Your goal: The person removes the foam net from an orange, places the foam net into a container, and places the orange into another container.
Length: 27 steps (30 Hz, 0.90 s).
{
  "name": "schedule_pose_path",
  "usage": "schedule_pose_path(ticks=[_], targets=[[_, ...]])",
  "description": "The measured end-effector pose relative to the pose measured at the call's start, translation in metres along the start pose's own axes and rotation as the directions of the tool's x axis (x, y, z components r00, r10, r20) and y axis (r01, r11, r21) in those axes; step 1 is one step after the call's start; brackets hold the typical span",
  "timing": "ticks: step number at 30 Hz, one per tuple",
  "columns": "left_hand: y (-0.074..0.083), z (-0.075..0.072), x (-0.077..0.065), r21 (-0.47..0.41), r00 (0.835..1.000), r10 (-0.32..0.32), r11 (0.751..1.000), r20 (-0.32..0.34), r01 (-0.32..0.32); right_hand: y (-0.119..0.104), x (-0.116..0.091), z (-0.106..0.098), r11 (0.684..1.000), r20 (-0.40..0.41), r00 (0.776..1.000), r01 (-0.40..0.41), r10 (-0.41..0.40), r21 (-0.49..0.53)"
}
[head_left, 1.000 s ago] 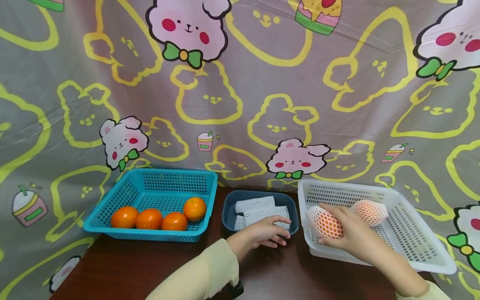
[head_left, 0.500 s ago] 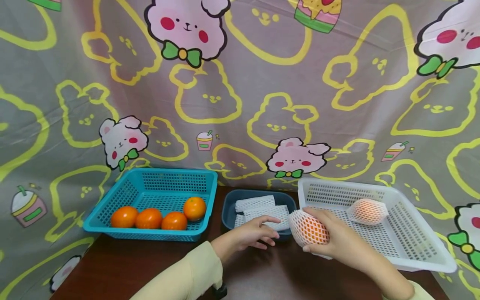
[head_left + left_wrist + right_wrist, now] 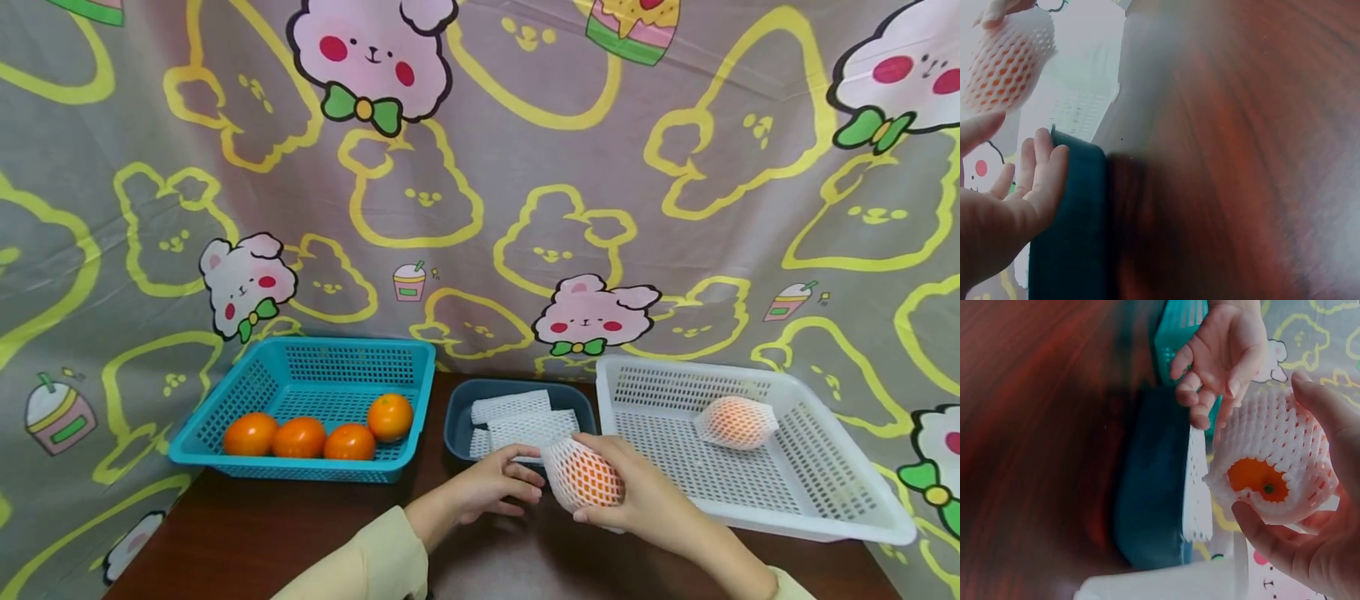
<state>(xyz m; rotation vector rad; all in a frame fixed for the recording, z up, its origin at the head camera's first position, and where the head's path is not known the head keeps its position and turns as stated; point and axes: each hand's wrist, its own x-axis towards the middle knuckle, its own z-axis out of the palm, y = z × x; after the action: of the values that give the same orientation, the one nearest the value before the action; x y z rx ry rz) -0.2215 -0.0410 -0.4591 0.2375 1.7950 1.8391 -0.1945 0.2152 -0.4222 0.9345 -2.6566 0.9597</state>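
Observation:
My right hand (image 3: pixel 637 492) grips an orange in a white foam net (image 3: pixel 588 477) over the table, in front of the dark blue tub (image 3: pixel 457 417). In the right wrist view the net (image 3: pixel 1272 434) wraps the fruit, and bare peel with a green stem spot shows through its open end. Close to the left of it is my left hand (image 3: pixel 487 492), its fingers relaxed and holding nothing. The left wrist view shows those fingers (image 3: pixel 1047 181) beside the tub's wall (image 3: pixel 1079 212). White foam net sleeves (image 3: pixel 517 421) lie in the tub.
A turquoise basket (image 3: pixel 300 475) at the left holds several bare oranges (image 3: pixel 300 437). The white basket (image 3: pixel 810 500) at the right has one netted orange (image 3: pixel 738 422) in it. A patterned cloth (image 3: pixel 480 208) hangs behind the brown table (image 3: pixel 300 533).
My right hand has lifted the netted orange out of the white basket and carried it left, to the front of the tub. My left hand has drawn back to the left and slightly nearer.

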Motion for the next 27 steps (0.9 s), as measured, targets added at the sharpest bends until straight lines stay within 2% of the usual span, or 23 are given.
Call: schedule_pose_path(ticks=[7, 12, 15, 20, 24, 27], targets=[[-0.013, 0.007, -0.005, -0.053, 0.995, 0.004, 0.999, 0.103, 0.002, -0.001, 0.001, 0.022, 0.996, -0.005, 1.000, 0.011, -0.010, 0.087], [-0.021, 0.007, -0.006, -0.071, 0.993, 0.024, 0.997, 0.117, -0.016, 0.005, -0.005, 0.040, 0.979, 0.011, 1.000, 0.022, -0.024, 0.201], [-0.024, 0.004, -0.007, -0.085, 0.994, 0.023, 0.996, 0.103, -0.014, 0.008, -0.006, 0.045, 0.949, 0.084, 0.996, -0.043, 0.017, 0.312], [-0.028, 0.005, -0.009, -0.121, 0.998, 0.016, 0.993, 0.065, -0.008, 0.014, -0.006, 0.052, 0.875, 0.194, 0.975, -0.184, 0.106, 0.448], [-0.029, 0.004, -0.010, -0.109, 0.998, 0.053, 0.993, 0.016, -0.051, 0.021, -0.006, 0.061, 0.814, 0.231, 0.970, -0.191, 0.072, 0.549], [-0.031, 0.000, -0.011, -0.055, 0.997, 0.075, 0.996, -0.025, -0.076, 0.024, -0.006, 0.066, 0.797, 0.251, 0.967, -0.187, 0.046, 0.574]])
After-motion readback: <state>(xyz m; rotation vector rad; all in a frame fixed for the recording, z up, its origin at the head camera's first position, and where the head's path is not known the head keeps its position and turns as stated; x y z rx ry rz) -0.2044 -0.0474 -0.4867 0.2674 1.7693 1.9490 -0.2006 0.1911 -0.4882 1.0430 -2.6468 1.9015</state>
